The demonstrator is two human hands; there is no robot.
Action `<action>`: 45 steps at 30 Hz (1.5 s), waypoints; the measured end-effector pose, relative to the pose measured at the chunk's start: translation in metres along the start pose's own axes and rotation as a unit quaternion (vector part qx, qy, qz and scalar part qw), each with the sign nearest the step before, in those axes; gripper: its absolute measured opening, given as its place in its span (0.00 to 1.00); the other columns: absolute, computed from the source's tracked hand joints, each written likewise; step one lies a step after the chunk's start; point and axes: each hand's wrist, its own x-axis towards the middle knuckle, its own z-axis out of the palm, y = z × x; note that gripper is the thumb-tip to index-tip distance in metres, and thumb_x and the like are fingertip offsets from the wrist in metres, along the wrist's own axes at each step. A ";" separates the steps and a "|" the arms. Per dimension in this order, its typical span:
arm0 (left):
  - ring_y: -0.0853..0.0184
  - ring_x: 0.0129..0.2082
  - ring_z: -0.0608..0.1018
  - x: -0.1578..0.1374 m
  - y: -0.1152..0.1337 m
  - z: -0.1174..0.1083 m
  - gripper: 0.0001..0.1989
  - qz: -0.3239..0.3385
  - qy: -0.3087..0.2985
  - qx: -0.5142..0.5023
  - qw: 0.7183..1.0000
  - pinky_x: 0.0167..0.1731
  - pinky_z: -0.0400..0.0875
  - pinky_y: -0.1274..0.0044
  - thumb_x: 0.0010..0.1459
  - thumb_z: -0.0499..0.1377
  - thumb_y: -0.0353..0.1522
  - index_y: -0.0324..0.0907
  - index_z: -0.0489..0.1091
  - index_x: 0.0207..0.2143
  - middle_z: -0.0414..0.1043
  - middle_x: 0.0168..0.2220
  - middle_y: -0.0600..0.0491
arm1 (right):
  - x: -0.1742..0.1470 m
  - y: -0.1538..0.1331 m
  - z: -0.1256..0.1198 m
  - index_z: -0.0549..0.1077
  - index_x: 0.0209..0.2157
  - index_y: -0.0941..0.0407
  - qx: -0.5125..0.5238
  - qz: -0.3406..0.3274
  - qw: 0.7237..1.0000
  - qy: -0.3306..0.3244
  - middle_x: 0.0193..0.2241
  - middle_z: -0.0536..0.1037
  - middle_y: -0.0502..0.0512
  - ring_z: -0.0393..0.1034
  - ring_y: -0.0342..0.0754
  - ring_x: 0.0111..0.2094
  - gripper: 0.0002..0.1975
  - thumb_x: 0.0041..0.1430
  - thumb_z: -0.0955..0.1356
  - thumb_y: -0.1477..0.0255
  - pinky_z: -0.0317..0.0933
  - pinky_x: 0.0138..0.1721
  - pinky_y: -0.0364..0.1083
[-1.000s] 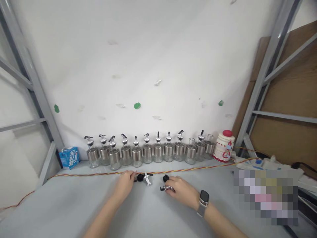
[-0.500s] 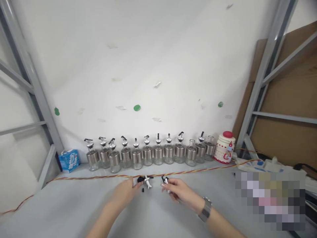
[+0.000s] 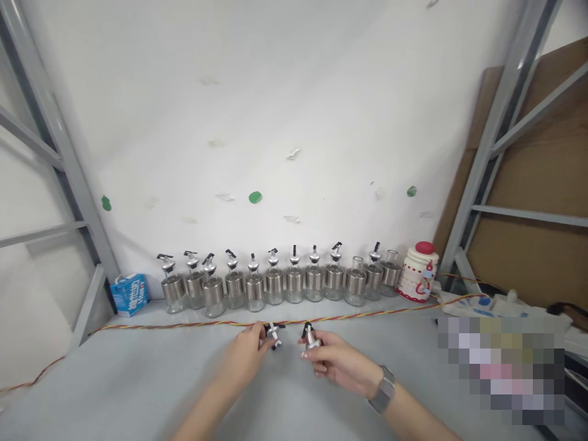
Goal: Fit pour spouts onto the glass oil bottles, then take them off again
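On the far left, a blue carton (image 3: 130, 295) is standing against the wall, and a red-and-yellow twisted cable (image 3: 184, 324) is running across the grey table (image 3: 114, 380). Next along, 12 steel-sleeved glass bottles (image 3: 274, 278) are lining up upright, 10 of them wearing pourer spouts. In front of that row, the left hand (image 3: 248, 350) is curling part closed, thumb and fingers meeting the silver-and-black loose pourer (image 3: 274, 335) by the cable; whether it is gripping, I can't tell. Just to the right, the right hand (image 3: 340, 361) is pinching a 2nd pourer (image 3: 313, 341), fingers closed around it, black lever tilting upward, a metal watch band (image 3: 383, 389) circling the wrist. Farther right, 2 open-necked bottles (image 3: 356, 280) are showing bare mouths, and a red-topped cream jar (image 3: 417, 272) is closing out the line.
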 end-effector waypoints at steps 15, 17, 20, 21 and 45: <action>0.65 0.42 0.71 -0.031 0.033 0.007 0.19 0.280 0.024 -0.116 0.953 0.42 0.67 0.73 0.55 0.51 0.38 0.44 0.60 0.49 0.68 0.45 0.47 | -0.006 0.010 0.016 0.60 0.31 0.56 -0.081 0.016 0.991 -0.110 0.21 0.63 0.41 0.55 0.33 0.16 0.19 0.35 0.70 0.79 0.53 0.20 0.37; 0.64 0.41 0.72 -0.032 0.035 0.006 0.16 0.298 0.054 -0.057 0.951 0.41 0.68 0.73 0.56 0.50 0.37 0.43 0.63 0.46 0.70 0.41 0.47 | -0.004 0.013 0.017 0.61 0.30 0.57 -0.146 -0.017 0.984 -0.104 0.20 0.63 0.41 0.55 0.34 0.16 0.16 0.37 0.69 0.78 0.52 0.18 0.37; 0.62 0.39 0.73 -0.034 0.039 0.004 0.15 0.298 0.080 0.022 0.951 0.39 0.70 0.71 0.56 0.49 0.36 0.43 0.65 0.45 0.72 0.40 0.47 | -0.003 0.017 0.022 0.62 0.28 0.57 -0.240 -0.054 0.967 -0.060 0.19 0.62 0.42 0.55 0.35 0.16 0.09 0.41 0.66 0.76 0.51 0.15 0.36; 0.62 0.38 0.74 -0.034 0.039 0.004 0.15 0.298 0.084 0.041 0.950 0.37 0.70 0.71 0.57 0.48 0.36 0.43 0.66 0.44 0.72 0.39 0.47 | -0.003 0.019 0.024 0.62 0.27 0.57 -0.265 -0.062 0.962 -0.034 0.18 0.62 0.42 0.54 0.35 0.15 0.07 0.42 0.66 0.75 0.50 0.14 0.36; 0.65 0.32 0.74 -0.027 0.045 0.042 0.20 0.148 0.017 -0.103 0.983 0.34 0.68 0.74 0.60 0.38 0.33 0.41 0.69 0.32 0.72 0.31 0.47 | -0.007 0.020 0.029 0.70 0.28 0.56 -0.610 -0.121 0.761 0.187 0.28 0.77 0.57 0.69 0.45 0.26 0.09 0.52 0.59 0.73 0.47 0.23 0.41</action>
